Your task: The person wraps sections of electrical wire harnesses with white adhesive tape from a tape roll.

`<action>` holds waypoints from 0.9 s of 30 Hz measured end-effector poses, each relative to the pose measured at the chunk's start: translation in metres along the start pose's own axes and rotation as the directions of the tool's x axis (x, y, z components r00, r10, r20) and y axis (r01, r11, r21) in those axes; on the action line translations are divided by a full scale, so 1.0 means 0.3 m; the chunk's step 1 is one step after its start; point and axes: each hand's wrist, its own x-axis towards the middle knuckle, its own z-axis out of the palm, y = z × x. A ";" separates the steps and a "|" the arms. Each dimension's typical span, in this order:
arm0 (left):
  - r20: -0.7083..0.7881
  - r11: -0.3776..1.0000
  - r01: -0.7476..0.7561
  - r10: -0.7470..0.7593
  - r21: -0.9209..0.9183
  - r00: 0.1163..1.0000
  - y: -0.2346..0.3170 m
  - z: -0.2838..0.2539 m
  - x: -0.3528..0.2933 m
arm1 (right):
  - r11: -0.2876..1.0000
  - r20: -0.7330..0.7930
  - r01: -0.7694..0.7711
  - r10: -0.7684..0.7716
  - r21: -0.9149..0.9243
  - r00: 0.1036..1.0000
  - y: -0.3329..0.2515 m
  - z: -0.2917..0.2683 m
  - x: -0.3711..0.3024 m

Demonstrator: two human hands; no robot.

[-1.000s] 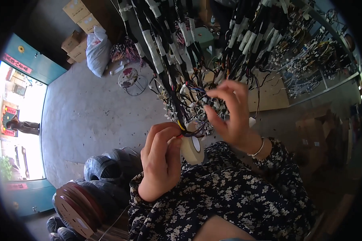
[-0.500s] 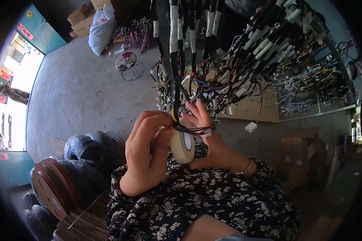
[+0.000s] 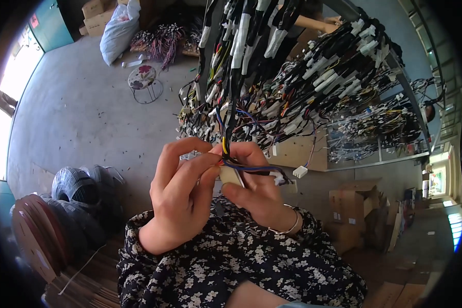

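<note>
A black-wrapped wire harness hangs down in front of me, its loose coloured wires bending off to the right below the wrap. My left hand is closed in a pinch on the harness where the wires branch out. My right hand grips a cream roll of tape just under that branch, thumb on the near side and fingers behind the wires. The roll is partly hidden by both hands. A small white connector sits at the wire ends beside my right hand.
Many more harnesses hang from a metal frame at the far right. Another person's arm shows behind them. Cable coils and a large spool stand at left, cardboard boxes at right, a round stool farther off.
My right hand's raised, spread fingers have come down and closed around the tape roll behind the wires. My left hand keeps its pinch. The whole view has shifted, moving the room leftward.
</note>
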 end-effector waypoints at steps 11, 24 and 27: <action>0.166 0.974 0.161 -0.135 -0.157 0.977 -0.025 -0.038 -0.019 | 0.976 -0.054 -0.163 0.172 0.145 0.984 -0.046 -0.007 0.002; 0.196 0.993 -0.082 0.064 0.086 0.979 -0.023 -0.017 -0.017 | 0.963 -0.077 -0.249 0.257 0.102 0.963 -0.087 -0.047 0.018; 0.166 0.965 -0.183 0.153 0.186 0.974 -0.041 -0.001 -0.019 | 0.962 -0.067 -0.225 0.238 0.157 0.969 -0.076 -0.036 0.037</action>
